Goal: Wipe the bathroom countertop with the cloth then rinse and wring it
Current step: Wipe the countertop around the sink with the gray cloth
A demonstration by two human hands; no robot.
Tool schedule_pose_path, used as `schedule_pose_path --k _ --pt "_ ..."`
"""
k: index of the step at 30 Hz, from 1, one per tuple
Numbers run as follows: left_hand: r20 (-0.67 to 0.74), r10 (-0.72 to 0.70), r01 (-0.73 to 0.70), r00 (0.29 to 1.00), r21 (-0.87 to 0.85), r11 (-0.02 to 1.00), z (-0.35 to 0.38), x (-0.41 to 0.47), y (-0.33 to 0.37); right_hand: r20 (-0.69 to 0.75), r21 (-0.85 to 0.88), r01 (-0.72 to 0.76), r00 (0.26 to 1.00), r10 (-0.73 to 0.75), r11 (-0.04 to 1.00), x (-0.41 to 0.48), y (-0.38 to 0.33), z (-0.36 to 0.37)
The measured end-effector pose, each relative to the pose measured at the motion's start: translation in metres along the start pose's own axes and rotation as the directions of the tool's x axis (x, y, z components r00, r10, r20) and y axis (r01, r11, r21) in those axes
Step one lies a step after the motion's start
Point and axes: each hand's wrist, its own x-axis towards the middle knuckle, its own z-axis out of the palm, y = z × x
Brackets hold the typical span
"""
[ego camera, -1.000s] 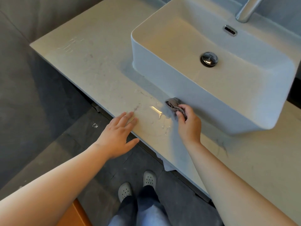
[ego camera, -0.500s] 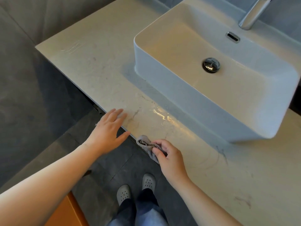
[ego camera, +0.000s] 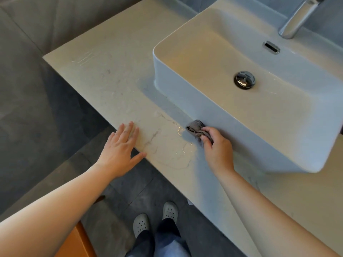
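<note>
Large dark grey floor tiles point(ego camera: 130, 191) with thin pale joints fill 6 to 8 o'clock. A grey tiled wall point(ego camera: 55, 21) rises at 10 to 11; a grey back wall point(ego camera: 330, 17) shows at 1. An orange-brown furniture edge point(ego camera: 79, 243) sits at 7.

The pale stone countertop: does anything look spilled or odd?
Thin shiny streaks of water lie on the pale stone countertop between the left hand and the right hand, before the white rectangular basin. The grey cloth in that hand has not yet cleared them.
</note>
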Motion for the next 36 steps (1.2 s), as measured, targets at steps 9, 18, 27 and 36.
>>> schedule_pose_path --k 9,18,27,36 --pt "0.025 -0.027 0.027 0.999 -0.029 0.999 0.004 -0.002 0.001 0.022 0.026 0.013 1.000 -0.014 1.000 0.006 -0.008 0.021" --pt "0.017 -0.064 0.062 0.998 0.064 0.996 0.004 -0.001 0.003 0.019 0.026 0.011 1.000 -0.011 1.000 0.005 -0.019 0.037" --pt "0.009 0.067 -0.067 0.998 0.034 0.997 -0.009 0.004 -0.016 0.082 0.042 0.020 0.996 -0.023 0.999 -0.058 -0.034 0.050" --pt "0.012 0.253 -0.253 0.967 -0.029 0.967 -0.027 0.012 -0.047 0.281 0.199 -0.189 0.951 0.129 0.962 -0.092 -0.061 0.051"
